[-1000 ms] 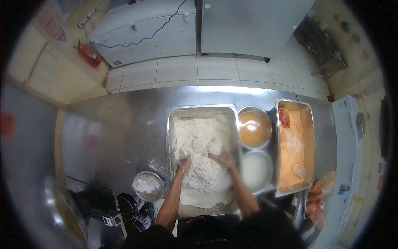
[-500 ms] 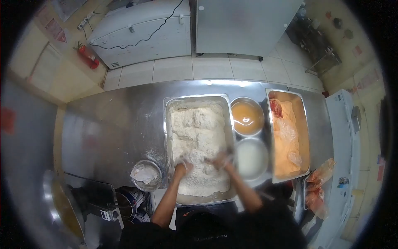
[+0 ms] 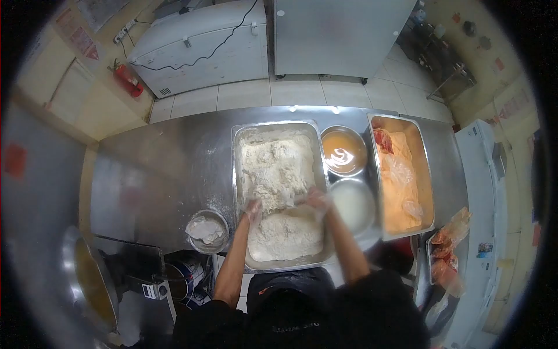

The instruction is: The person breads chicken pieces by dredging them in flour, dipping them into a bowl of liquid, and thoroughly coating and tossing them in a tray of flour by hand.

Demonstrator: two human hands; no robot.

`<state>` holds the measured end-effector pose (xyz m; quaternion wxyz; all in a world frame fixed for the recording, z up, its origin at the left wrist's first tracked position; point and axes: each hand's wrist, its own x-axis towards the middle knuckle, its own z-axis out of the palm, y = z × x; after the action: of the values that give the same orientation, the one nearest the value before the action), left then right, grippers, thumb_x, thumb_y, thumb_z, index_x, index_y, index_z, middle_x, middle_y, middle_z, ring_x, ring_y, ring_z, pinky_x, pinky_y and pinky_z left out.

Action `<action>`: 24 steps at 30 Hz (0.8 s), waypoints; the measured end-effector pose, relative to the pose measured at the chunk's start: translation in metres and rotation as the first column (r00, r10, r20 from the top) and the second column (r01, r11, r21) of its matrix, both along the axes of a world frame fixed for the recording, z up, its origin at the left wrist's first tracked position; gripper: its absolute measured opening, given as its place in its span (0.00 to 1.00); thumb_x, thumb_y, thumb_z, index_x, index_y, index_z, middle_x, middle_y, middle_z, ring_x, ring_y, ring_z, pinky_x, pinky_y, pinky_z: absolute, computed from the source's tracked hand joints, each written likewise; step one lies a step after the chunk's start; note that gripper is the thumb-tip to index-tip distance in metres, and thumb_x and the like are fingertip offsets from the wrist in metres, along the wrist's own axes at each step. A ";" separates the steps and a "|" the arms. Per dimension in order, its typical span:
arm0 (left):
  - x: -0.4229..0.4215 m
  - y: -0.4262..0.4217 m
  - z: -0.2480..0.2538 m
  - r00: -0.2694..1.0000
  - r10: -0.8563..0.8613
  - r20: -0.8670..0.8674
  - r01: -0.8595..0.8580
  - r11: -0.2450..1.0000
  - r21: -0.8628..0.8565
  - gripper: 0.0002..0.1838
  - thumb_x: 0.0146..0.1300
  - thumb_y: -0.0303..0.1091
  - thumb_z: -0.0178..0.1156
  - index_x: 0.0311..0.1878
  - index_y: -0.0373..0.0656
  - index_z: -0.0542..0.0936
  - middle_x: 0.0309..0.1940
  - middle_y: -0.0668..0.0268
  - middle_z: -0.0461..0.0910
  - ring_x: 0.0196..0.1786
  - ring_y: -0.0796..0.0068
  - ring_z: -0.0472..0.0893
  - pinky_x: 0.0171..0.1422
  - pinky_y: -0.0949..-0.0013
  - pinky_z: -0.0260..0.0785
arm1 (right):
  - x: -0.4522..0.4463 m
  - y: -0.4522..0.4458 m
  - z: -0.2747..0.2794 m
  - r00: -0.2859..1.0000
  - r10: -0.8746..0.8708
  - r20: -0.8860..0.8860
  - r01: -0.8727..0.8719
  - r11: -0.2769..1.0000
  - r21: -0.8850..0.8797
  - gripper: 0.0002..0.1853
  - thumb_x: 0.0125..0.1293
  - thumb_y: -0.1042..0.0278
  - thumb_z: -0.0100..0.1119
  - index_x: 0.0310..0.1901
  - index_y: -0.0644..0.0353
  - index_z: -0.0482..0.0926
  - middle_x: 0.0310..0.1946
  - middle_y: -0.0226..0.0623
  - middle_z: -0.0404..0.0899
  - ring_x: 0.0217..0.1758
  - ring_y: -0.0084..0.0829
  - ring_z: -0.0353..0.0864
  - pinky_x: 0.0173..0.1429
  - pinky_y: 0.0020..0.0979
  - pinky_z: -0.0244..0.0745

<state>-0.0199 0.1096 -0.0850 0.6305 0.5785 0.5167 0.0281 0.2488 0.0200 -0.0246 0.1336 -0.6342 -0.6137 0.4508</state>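
A deep metal tray (image 3: pixel 236 174) of pale flour sits in front of me on the steel table. Clear plastic gloves cover both hands. My left hand (image 3: pixel 253 210) is at the tray's left side, its fingertips down in the flour (image 3: pixel 285 235). Opposite it, my right hand (image 3: pixel 317 201) reaches in from the right edge and touches the flour, fingers pointing inward. Blur and flour hide the fingers of both hands, so their grip cannot be made out. Lumps under flour lie in the far half; a smoother mound is nearer me.
Right of the tray stand a bowl of orange-yellow liquid (image 3: pixel 344 152) and a bowl of whitish liquid (image 3: pixel 352 206). Beyond them is a tray of orange contents (image 3: pixel 401 186) with clear plastic on it. A small bowl with white stuff (image 3: pixel 207 230) stands at left.
Both hands have moved forward, away from me, through the flour. A trough now separates the near mound from the lumpy flour beyond. The view has shifted slightly.
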 end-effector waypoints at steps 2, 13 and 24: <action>-0.014 -0.032 -0.006 0.938 -0.242 -0.247 0.280 0.950 0.135 0.19 0.54 0.38 0.40 0.35 0.34 0.76 0.43 0.46 0.72 0.47 0.53 0.72 0.48 0.59 0.64 | -0.005 -0.029 -0.026 0.878 0.215 0.428 -0.172 0.976 -0.136 0.20 0.54 0.59 0.49 0.47 0.60 0.70 0.45 0.47 0.71 0.44 0.38 0.71 0.54 0.39 0.62; 0.007 -0.103 -0.017 0.919 0.323 0.228 -0.237 0.911 -0.336 0.20 0.53 0.42 0.45 0.36 0.33 0.76 0.42 0.46 0.73 0.47 0.57 0.73 0.51 0.62 0.62 | -0.070 -0.091 -0.125 0.789 0.203 0.579 -0.214 0.975 -0.050 0.10 0.53 0.69 0.47 0.35 0.62 0.75 0.34 0.41 0.75 0.39 0.33 0.74 0.48 0.34 0.67; -0.010 -0.131 0.016 0.800 -0.436 -0.413 0.524 0.843 0.126 0.22 0.55 0.47 0.43 0.37 0.38 0.77 0.42 0.51 0.74 0.44 0.59 0.74 0.46 0.60 0.64 | -0.062 -0.132 -0.092 0.753 -0.004 0.658 -0.058 0.996 0.071 0.08 0.57 0.69 0.45 0.36 0.61 0.70 0.29 0.37 0.72 0.35 0.29 0.71 0.42 0.31 0.67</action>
<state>-0.0299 -0.0214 -0.0691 0.4359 0.7556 0.4538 -0.1819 0.1864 -0.1120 -0.1168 -0.0694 -0.7368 -0.6497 0.1740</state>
